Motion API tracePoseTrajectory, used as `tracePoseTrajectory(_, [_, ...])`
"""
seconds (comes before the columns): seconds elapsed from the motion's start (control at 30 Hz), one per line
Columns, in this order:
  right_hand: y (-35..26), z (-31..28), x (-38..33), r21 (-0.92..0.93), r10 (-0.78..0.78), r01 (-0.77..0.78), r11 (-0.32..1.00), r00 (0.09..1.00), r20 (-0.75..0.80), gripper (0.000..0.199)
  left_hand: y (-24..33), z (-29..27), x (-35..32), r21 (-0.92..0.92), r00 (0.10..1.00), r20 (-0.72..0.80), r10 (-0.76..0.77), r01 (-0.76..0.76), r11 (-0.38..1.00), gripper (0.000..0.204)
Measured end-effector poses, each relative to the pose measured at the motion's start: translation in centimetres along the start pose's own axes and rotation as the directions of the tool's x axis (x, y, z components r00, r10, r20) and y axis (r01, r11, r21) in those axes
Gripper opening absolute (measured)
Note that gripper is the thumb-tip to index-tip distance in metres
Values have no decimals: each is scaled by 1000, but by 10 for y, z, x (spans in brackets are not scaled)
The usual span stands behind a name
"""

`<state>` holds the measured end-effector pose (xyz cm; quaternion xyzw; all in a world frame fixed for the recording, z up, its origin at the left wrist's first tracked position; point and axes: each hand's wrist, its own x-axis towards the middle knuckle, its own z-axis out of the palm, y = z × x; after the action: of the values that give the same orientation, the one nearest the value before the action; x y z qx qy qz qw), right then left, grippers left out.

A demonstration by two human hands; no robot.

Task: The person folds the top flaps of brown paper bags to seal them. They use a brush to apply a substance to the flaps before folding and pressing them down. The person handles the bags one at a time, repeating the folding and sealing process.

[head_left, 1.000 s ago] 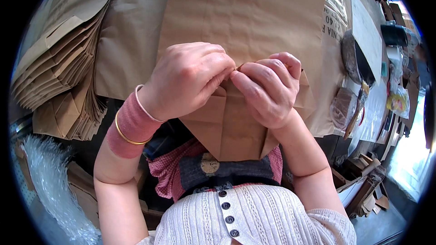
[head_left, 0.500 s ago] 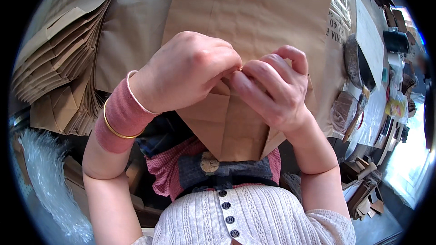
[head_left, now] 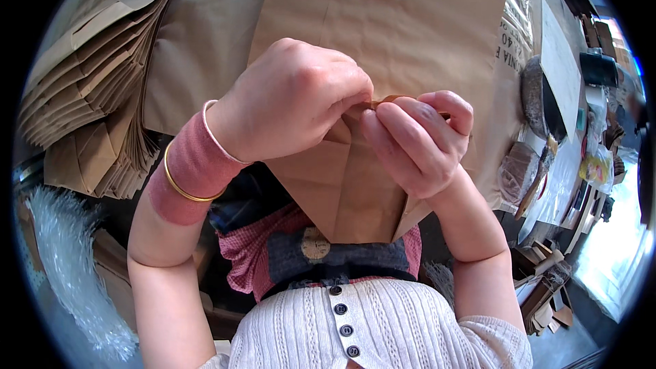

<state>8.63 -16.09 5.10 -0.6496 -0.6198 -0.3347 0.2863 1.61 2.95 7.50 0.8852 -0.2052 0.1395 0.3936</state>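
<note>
Brown paper bag (head_left: 369, 188): runs near to far, folded end nearest the torso (head_left: 301, 324). Left hand (head_left: 297, 104) and right hand (head_left: 424, 147) side by side above it, fingers curled closed, apparently pinching a thin amber strip (head_left: 391, 98) lying left-right between them.

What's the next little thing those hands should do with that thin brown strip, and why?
Probably hold the left hand steady and ease the right hand slightly outward to straighten the thin brown strip. Both hands seem to be pinching it, and it curves rather than lying straight above the folded brown paper.
</note>
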Motion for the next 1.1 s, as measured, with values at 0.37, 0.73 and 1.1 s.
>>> tracePoseTrajectory(0.37, [-5, -6, 7, 14, 159, -160, 987, 985, 74, 16, 2, 4, -1, 65, 998, -57, -17, 20, 998, 1])
tracePoseTrajectory(0.73, [-16, -21, 15, 45, 463, -474, 879, 874, 148, 21, 6, 7, -4, 73, 994, -82, -70, 76, 994, 3])
tracePoseTrajectory(1.1, [-17, -9, 19, -98, 616, -609, 787, 776, 133, 27, 12, 10, -2, 86, 988, -144, -52, 65, 994, 4])
